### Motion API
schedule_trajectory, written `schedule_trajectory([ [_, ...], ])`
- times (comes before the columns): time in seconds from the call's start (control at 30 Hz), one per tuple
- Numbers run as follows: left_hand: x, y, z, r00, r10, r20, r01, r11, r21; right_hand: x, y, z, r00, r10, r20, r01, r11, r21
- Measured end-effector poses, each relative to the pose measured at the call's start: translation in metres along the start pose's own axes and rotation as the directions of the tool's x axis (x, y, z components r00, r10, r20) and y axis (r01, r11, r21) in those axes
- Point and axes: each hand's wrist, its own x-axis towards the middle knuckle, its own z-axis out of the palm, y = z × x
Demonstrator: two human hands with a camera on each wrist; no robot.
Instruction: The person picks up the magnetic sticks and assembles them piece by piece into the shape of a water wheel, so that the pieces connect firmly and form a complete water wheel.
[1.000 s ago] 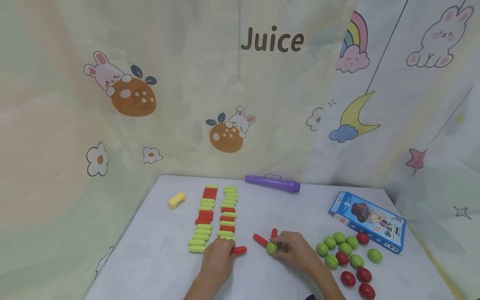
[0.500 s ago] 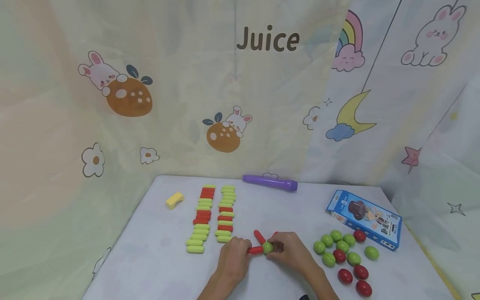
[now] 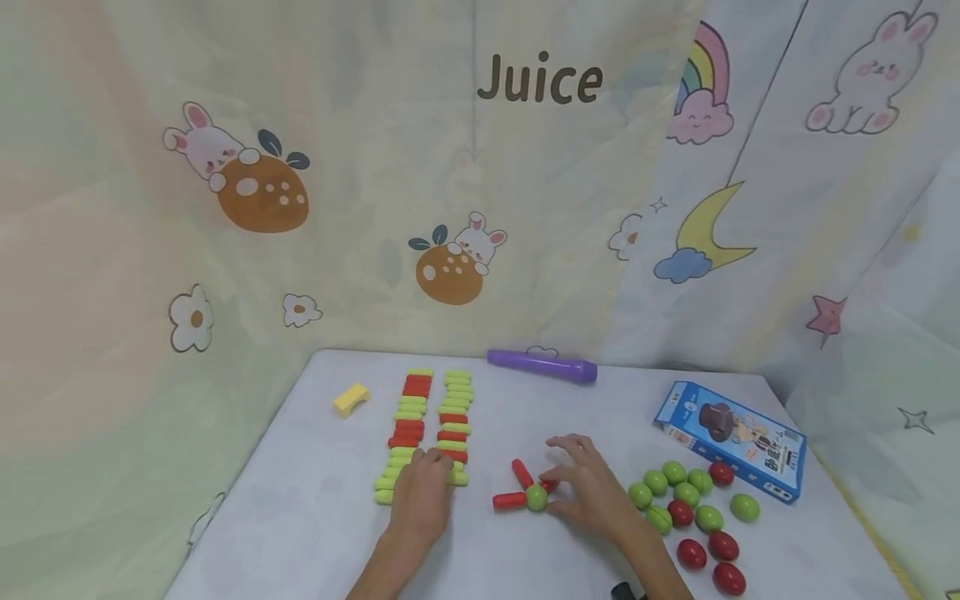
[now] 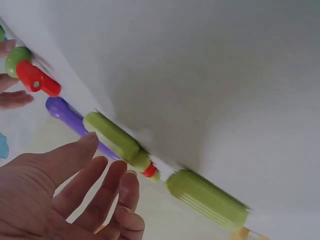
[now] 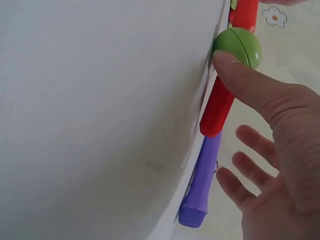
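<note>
My left hand hovers over the near end of two rows of short green and red sticks, thumb and fingers apart. In the left wrist view its thumb overlaps a green stick, and another ribbed green stick lies to the right. A green ball sits at mid-table with three red sticks radiating from it. Around its right side my right hand spreads its fingers; in the right wrist view the thumb tip is right at the ball and the other fingers stand away from it.
Several loose green and red balls lie at the right, beside a blue box. A purple toy microphone lies along the back edge. One yellow arched block is at the back left.
My left hand brought a red stick to the ball's left side, let it go and moved back left to the rows. My right hand's fingers have spread away from the ball.
</note>
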Motion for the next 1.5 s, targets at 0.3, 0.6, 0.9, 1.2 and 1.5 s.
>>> schedule_trajectory([
  [0.3,0.0,-0.011,0.005,0.999,0.049,-0.014,-0.047,0.995,0.091,-0.002,-0.001,0.0,0.998,-0.053,0.022,0.051,0.996,0.075],
  [0.6,-0.004,-0.001,-0.001,0.993,-0.002,0.117,0.011,0.997,-0.077,-0.002,-0.009,0.006,0.997,-0.055,-0.047,0.056,0.998,0.013],
  [0.9,-0.004,0.04,0.007,0.974,0.047,0.222,-0.008,0.985,-0.171,0.0,-0.015,0.009,0.998,0.015,-0.068,-0.016,1.0,-0.018],
  [1.2,-0.001,0.047,0.013,0.975,0.074,0.207,-0.053,0.993,-0.106,0.0,-0.017,0.009,0.997,0.029,-0.067,-0.031,0.999,-0.036],
  [1.5,0.002,0.006,-0.003,0.999,0.006,0.048,-0.001,0.996,-0.091,-0.002,-0.006,-0.003,0.992,0.061,-0.11,-0.061,0.998,0.011],
])
